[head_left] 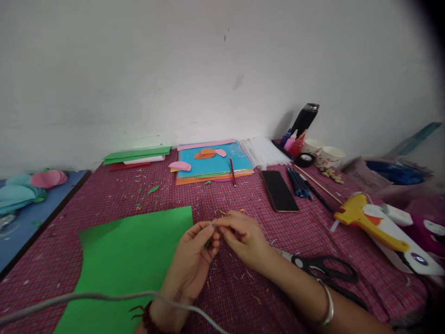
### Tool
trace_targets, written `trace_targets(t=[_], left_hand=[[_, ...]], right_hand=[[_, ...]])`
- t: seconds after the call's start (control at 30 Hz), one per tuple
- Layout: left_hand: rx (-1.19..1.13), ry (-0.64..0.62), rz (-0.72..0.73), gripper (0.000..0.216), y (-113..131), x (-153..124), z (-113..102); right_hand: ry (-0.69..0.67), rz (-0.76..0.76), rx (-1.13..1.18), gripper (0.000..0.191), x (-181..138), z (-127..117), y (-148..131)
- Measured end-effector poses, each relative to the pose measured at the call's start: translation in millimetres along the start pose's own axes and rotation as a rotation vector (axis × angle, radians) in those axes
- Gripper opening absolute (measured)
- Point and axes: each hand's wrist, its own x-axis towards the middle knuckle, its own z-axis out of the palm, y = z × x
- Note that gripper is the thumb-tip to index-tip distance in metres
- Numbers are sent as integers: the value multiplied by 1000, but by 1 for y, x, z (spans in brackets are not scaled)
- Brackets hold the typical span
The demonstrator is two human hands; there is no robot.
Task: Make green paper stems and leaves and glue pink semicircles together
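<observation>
My left hand and my right hand meet over the red checked tablecloth, fingertips pinched together. Between them is a tiny green paper piece, held by both hands. A large green paper sheet with a curved cut edge lies just left of my left hand. Black-handled scissors lie beside my right forearm.
A stack of coloured sheets with orange and pink cutouts and a red pencil lies at the back. A phone, pens, a yellow glue gun, cups, a black bottle and folded green paper surround it. Scraps litter the cloth.
</observation>
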Motion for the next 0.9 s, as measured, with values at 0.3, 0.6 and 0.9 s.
trace_targets(t=[0.3,0.6,0.9], left_hand=[[-37,-20,-46,18,6,-3,-2],[-3,27,-83,18,10,-2,-1],[169,6,-29,20,11,0,1]], right_hand=[[-112,-392,-432,25,5,-16,1],[-181,-420,-472,25,3,-21,1],[-186,-409,-418,24,3,-21,4]])
